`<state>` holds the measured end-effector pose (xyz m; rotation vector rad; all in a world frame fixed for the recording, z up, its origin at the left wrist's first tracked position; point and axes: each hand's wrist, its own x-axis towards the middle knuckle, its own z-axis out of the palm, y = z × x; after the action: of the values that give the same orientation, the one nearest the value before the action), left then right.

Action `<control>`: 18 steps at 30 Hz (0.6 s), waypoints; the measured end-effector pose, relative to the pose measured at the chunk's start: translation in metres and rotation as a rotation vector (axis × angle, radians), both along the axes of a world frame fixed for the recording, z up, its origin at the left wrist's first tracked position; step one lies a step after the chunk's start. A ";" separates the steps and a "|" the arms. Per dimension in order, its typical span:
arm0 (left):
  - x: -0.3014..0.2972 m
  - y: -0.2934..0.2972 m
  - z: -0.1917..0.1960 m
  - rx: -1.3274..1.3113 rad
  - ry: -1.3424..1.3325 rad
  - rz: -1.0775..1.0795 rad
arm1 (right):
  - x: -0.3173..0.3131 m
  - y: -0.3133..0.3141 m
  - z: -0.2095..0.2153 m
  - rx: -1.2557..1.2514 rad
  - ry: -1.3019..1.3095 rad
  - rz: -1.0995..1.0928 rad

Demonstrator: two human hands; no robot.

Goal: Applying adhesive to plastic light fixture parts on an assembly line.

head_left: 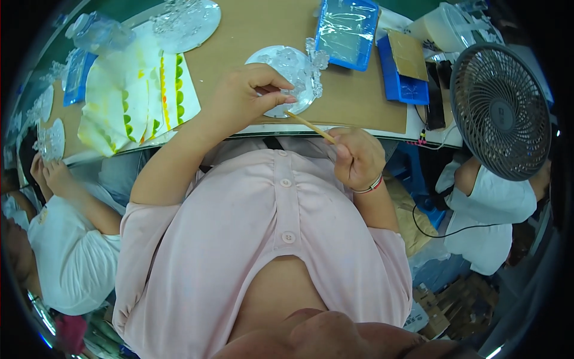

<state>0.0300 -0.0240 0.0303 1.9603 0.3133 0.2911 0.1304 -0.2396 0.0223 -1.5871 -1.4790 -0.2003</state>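
Observation:
In my right hand (pixel 359 158) is a thin wooden stick (pixel 310 125), its tip pointing up and left toward the table edge. My left hand (pixel 251 90) hovers over the left part of a round white plate (pixel 278 55), thumb and forefinger drawn together in a pinch. Whatever sits between those fingertips, if anything, is too small to make out. Small clear pieces lie on the plate, and a cluster of clear, flower-like pieces (pixel 318 63) stands at its right side.
Behind the plate is a blue tray (pixel 363 63) with clear film; a blue box (pixel 397 90) with cardboard stands beside it. A black fan (pixel 501 113) is at the right. Patterned sheets (pixel 134 90), a clear bottle (pixel 101 35) and another plate (pixel 206 30) lie left. Co-workers sit on both sides.

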 end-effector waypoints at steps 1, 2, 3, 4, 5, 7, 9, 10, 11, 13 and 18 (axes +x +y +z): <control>-0.001 0.004 -0.001 0.020 -0.041 -0.037 | -0.004 0.004 0.001 -0.004 -0.028 0.017; -0.003 0.008 -0.002 0.041 -0.081 -0.076 | -0.007 0.009 0.003 -0.007 -0.038 0.033; -0.005 0.011 -0.002 0.038 -0.092 -0.061 | -0.010 0.013 0.005 -0.045 -0.073 0.045; -0.002 0.012 -0.001 0.076 -0.069 -0.087 | -0.010 0.014 0.006 -0.077 -0.100 0.054; -0.001 0.013 0.000 0.113 -0.046 -0.113 | -0.010 0.014 0.005 -0.074 -0.103 0.063; 0.001 0.013 0.001 0.145 -0.056 -0.107 | -0.011 0.012 0.000 -0.060 -0.132 0.054; 0.001 0.012 -0.002 0.176 -0.067 -0.099 | -0.010 0.002 0.008 -0.096 -0.118 0.024; 0.001 0.012 -0.005 0.190 -0.142 -0.055 | -0.009 -0.004 0.013 -0.132 -0.103 -0.015; 0.002 0.012 -0.005 0.208 -0.218 -0.015 | -0.008 -0.012 0.012 -0.127 -0.112 -0.005; 0.002 0.017 0.002 0.208 -0.216 0.022 | -0.006 -0.028 0.006 0.135 0.108 -0.095; 0.019 0.051 0.047 0.237 -0.167 0.170 | -0.006 -0.034 0.026 0.443 0.310 -0.106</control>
<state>0.0494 0.0269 0.0769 2.1282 0.3490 0.6231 0.1248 -0.2737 0.0485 -1.2689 -1.0270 -0.3052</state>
